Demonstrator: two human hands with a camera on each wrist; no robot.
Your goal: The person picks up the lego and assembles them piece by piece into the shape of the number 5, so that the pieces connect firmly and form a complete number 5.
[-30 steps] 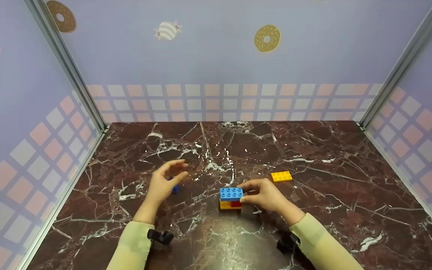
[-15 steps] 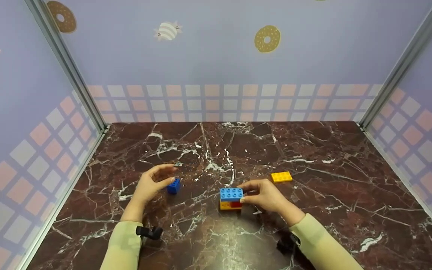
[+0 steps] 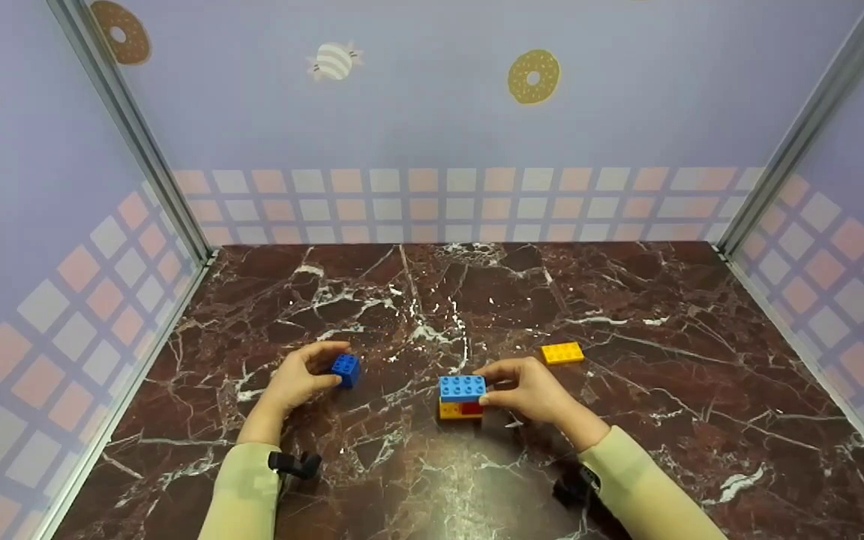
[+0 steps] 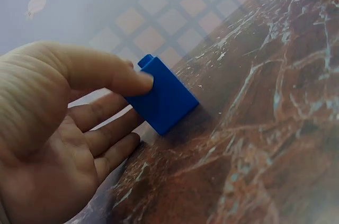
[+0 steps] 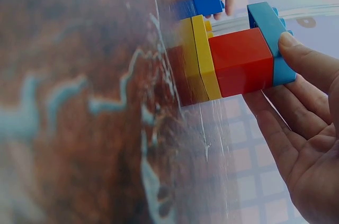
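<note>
A small stack stands mid-table near the front: a flat yellow brick [image 5: 205,60] at the base, a red brick [image 5: 241,62] on its right end, and a light blue brick [image 3: 463,387] on top, overhanging to the left. My right hand [image 3: 526,386] pinches the stack's right end, thumb at the light blue brick. To the left, a dark blue toy building brick [image 3: 346,370] stands upright on the table, studs up. My left hand [image 3: 298,381] holds it, its thumb against the near face [image 4: 164,99] and the other fingers behind.
A loose flat yellow brick [image 3: 562,353] lies behind and right of the right hand. The dark red marbled table [image 3: 432,300] is bounded by patterned panels [image 3: 432,202] at the back and both sides.
My left hand first drew back left from the dark blue brick, then closed on it with thumb and fingers. My right hand and the stack have stayed in place.
</note>
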